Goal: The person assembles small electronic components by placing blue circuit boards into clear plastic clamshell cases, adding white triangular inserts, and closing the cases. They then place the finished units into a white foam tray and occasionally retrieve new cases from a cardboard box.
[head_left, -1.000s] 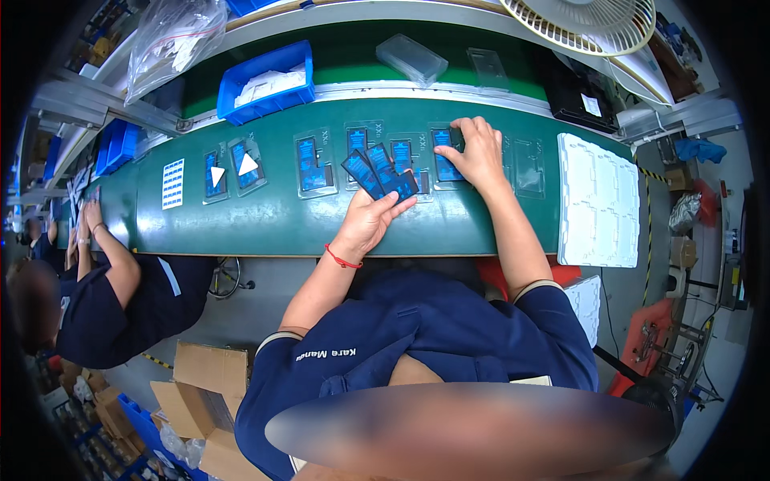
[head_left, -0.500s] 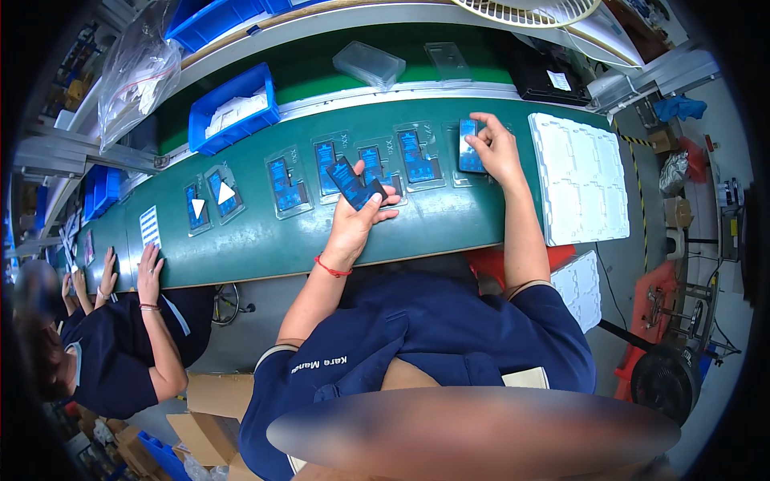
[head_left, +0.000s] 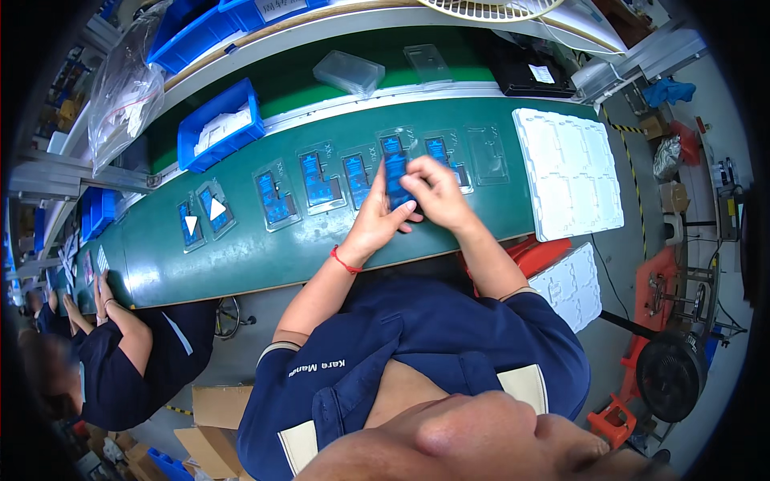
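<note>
White triangles (head_left: pixel 217 208) rest on two blue-black battery packs (head_left: pixel 206 195). Rightward, three similar packs (head_left: pixel 314 178) lie in clear trays on the green worktable (head_left: pixel 233 268). The left hand (head_left: pixel 380 223) grasps a held pack (head_left: pixel 395 180) above the table; the right hand (head_left: pixel 438 194), fingers bent, touches it, its grip unclear. Farther right lies a white moulded tray (head_left: pixel 568 175).

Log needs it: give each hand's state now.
Left hand: closed, holding a flat blue piece.
Right hand: curled against that piece; grip cannot be told.
</note>
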The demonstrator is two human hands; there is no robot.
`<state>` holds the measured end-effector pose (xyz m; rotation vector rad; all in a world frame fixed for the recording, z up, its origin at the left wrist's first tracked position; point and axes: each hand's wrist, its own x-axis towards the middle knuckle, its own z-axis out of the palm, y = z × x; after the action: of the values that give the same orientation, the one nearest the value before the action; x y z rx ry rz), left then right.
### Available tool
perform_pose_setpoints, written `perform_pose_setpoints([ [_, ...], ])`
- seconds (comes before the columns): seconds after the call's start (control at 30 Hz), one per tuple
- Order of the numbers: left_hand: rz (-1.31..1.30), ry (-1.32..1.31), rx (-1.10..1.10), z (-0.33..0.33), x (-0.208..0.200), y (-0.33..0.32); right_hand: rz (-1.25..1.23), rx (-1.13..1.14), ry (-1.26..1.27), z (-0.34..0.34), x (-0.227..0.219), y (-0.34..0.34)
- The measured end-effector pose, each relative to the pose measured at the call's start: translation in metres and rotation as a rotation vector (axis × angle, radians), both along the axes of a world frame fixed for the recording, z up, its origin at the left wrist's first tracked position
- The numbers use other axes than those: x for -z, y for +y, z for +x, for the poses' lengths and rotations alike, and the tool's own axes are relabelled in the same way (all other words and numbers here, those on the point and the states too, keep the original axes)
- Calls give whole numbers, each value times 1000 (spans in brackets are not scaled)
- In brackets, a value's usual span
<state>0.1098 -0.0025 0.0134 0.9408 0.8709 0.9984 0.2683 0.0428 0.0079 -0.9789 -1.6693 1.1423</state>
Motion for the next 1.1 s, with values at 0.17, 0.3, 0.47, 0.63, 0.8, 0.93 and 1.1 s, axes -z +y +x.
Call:
perform_pose_setpoints([
  [0.17, 372, 561, -291, -41, 4, 3, 75, 570, -237, 114, 10, 52],
  [0.3, 643, 1351, -383, -66, 5, 11, 95, 579, -680, 138, 23, 56],
  [0.47, 414, 1577, -289, -72, 24, 8, 507, 610, -732, 104, 39, 40],
  [0.63, 413, 1543, -270, -89, 23, 0, 415, 621, -789, 79, 41, 27],
  [0.8, 345, 1476, -209, -111, 14, -16, 426, 552, -869, 49, 36, 16],
  [0.93, 487, 1454, -421, -154, -7, -1, 446, 547, -954, 39, 30, 12],
  [1.1, 622, 1393, -731, -267, -37, 77, 526, 549, -787, 41, 29, 12],
])
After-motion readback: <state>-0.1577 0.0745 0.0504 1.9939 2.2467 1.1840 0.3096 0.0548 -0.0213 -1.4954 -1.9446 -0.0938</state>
